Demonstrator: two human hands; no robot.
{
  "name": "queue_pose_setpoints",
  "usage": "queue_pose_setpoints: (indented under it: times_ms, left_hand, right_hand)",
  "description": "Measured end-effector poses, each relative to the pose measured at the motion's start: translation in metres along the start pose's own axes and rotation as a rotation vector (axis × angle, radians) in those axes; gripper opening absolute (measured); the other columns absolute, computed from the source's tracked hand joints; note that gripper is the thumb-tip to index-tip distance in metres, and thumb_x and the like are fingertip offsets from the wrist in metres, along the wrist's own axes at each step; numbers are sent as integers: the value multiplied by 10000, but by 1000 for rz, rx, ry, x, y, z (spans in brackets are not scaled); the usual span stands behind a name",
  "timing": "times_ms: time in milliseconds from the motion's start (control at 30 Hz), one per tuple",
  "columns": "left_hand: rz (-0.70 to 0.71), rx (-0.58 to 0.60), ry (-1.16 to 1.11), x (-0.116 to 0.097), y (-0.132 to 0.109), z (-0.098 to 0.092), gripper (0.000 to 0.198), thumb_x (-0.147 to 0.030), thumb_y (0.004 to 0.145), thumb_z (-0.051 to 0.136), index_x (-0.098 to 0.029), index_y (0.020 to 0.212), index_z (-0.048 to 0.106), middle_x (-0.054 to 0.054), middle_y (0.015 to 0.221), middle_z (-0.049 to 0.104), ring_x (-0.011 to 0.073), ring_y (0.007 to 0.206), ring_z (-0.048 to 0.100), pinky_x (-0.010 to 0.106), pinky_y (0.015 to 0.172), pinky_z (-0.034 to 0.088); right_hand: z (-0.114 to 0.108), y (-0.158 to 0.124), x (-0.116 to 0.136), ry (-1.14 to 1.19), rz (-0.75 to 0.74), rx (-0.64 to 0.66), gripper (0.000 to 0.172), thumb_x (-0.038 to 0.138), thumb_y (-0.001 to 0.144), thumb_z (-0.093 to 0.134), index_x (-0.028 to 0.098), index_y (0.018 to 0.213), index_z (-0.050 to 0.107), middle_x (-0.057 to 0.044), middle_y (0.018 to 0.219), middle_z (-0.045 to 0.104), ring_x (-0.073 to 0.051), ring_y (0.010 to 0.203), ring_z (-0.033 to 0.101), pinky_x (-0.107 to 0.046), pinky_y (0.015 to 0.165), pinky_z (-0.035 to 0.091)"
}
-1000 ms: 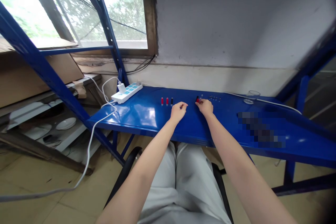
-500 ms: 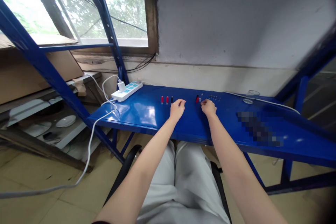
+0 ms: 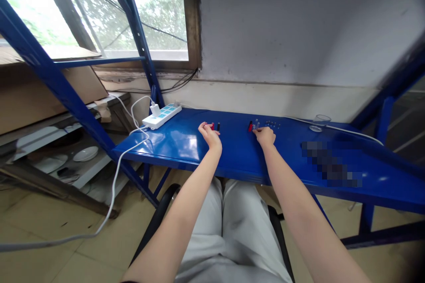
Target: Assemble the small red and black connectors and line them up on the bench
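Observation:
On the blue table, my left hand (image 3: 210, 136) is curled over a short row of small tubes, covering the leftmost one. Just past its fingers show a red tube (image 3: 213, 127) and a black tube (image 3: 218, 126). Its fingers are bent inward; what lies between them is hidden. My right hand (image 3: 265, 136) is pinched low over the table, and the thing at its fingertips is too small to name. Close to those fingertips lie a small red-and-black piece (image 3: 250, 126) and small clear pieces (image 3: 256, 122).
Several tiny bits (image 3: 272, 124) lie behind my right hand. Farther right are a clear glass cup (image 3: 319, 124), a white cable, and a blurred-out dark item (image 3: 332, 163). A white power strip (image 3: 162, 116) with a plug stands at the left end. Blue shelf posts rise on both sides.
My left hand has moved left, from right of the black tube to over the red tubes. My right hand stays almost in place, still pinched by the small clear pieces.

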State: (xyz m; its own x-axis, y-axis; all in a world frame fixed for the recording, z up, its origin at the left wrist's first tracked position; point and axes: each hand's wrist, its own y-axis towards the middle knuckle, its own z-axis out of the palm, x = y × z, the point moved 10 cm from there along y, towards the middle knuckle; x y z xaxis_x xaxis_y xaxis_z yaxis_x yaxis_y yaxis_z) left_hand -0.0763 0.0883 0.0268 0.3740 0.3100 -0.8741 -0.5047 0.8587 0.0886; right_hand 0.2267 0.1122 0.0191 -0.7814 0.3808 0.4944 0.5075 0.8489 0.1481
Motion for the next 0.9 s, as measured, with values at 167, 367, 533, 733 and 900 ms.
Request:
queue_pose_setpoints:
  times_ms: [167, 367, 533, 733, 900]
  left_hand:
    - [2, 62, 49, 4, 0, 7, 298, -369, 928, 241, -224, 1162, 354, 85, 1149, 532, 20, 420, 478, 195, 440, 369]
    - [117, 227, 231, -4, -9, 24, 368, -390, 929, 248, -247, 1250, 359, 109, 1296, 488, 42, 463, 526, 226, 502, 442]
    - [237, 322, 499, -12, -19, 35, 488, -134, 863, 355, -247, 1337, 323, 78, 1373, 438, 174, 1042, 589, 287, 855, 478]
    - [184, 351, 743, -2, -20, 38, 676, 4, 758, 383, -205, 1392, 274, 96, 1407, 398, 229, 1261, 424, 357, 1029, 363]
    - [175, 343, 624, 3, -15, 38, 677, 23, 728, 438, -249, 1344, 368, 89, 1388, 421, 252, 1233, 454, 379, 1010, 371]
  right_hand:
    - [2, 2, -2, 24, 18, 21, 245, 374, 781, 571, 231, 926, 706, -87, 975, 684, -255, 988, 597, -361, 829, 400]
    - [-1, -7, -2, -17, 46, 49, 326, 412, 765, 585, 188, 991, 657, -117, 1042, 645, -273, 1035, 565, -397, 867, 379]
    - [-24, -22, 3, 21, -4, -115, 345, 342, 802, 526, 136, 1077, 557, -153, 1089, 593, -267, 999, 561, -399, 834, 379]
    - [-48, -43, 17, 149, -130, -284, 194, 251, 802, 459, 159, 958, 528, -94, 924, 597, -214, 832, 561, -338, 747, 379]
    - [-64, -60, 30, 257, -250, -386, 192, 267, 829, 398, 166, 935, 521, -69, 820, 573, -189, 752, 535, -314, 718, 380]
